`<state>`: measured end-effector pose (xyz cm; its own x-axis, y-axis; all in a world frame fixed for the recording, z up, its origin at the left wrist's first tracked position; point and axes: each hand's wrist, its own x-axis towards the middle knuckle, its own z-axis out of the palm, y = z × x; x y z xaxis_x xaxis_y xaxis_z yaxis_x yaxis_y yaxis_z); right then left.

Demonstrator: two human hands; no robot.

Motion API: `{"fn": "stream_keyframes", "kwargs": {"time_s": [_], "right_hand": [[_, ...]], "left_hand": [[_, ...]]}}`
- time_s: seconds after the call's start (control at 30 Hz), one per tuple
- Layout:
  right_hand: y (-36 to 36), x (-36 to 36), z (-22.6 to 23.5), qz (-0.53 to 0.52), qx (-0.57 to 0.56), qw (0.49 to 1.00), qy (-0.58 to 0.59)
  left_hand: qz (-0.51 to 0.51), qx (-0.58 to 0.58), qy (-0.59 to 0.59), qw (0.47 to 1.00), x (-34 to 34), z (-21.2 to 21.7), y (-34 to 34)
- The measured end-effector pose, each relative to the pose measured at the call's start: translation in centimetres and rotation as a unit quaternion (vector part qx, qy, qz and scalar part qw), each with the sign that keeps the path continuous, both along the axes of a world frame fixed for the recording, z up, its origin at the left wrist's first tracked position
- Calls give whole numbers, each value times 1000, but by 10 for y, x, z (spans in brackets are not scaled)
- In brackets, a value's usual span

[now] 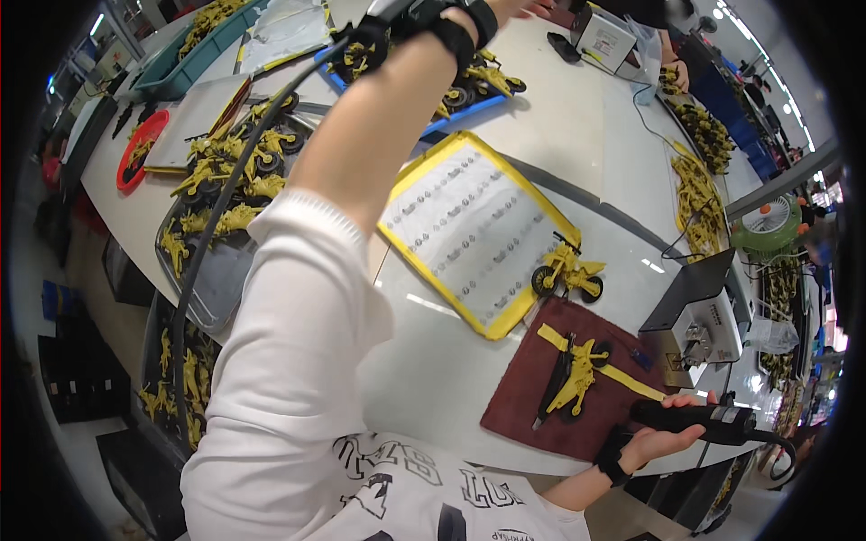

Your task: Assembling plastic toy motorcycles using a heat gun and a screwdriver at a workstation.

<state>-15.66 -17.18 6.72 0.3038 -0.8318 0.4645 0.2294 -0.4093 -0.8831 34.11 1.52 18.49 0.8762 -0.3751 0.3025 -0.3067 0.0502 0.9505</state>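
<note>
My right hand (663, 444) is wrapped round a black corded electric screwdriver (672, 416), over the right edge of a brown cloth (514, 410). A yellow toy motorcycle (577, 383) lies on the cloth, beside a slim black pen-like tool (552, 392) and yellow strips (631, 381). Just beyond the cloth stands another yellow toy motorcycle (570, 270) with black wheels. My left arm stretches far forward past a blue tray (487, 115) of toy motorcycles. Only part of my left hand (512, 9) shows at the top edge; its fingers are mostly cut off.
A yellow-bordered printed sheet (469, 230) lies mid-table. A grey tray (216, 293) heaped with yellow toys and a red basket (135, 167) are at left. On the right stand a grey metal device (704, 329) and a green fan (767, 221). A dark cable crosses beside my left arm.
</note>
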Motion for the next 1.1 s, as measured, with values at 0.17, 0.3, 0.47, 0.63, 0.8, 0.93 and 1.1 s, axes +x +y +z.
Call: {"fn": "stream_keyframes", "kwargs": {"time_s": [0.17,0.3,0.47,0.63,0.8,0.93,1.1], "right_hand": [[3,-6,5,-25,16,1000,-5],[-2,-5,-1,-1,8,1000,-24],[-1,-1,0,12,-4,999,-36],[-1,9,-6,-16,-12,999,-28],[-2,2,-4,-81,-86,992,-38],[-2,-1,4,-41,-40,992,-115],[-36,-5,70,25,-101,977,-189]], "left_hand": [[-220,-198,-312,903,-197,-16,-41],[-405,4,-579,707,-362,-62,17],[-528,41,-436,727,-385,-126,28],[-456,173,-403,775,-359,-138,11],[-450,264,-372,768,-351,-167,-5],[-436,281,-347,781,-352,-170,-4],[-426,271,-295,811,-349,-164,-5]]}}
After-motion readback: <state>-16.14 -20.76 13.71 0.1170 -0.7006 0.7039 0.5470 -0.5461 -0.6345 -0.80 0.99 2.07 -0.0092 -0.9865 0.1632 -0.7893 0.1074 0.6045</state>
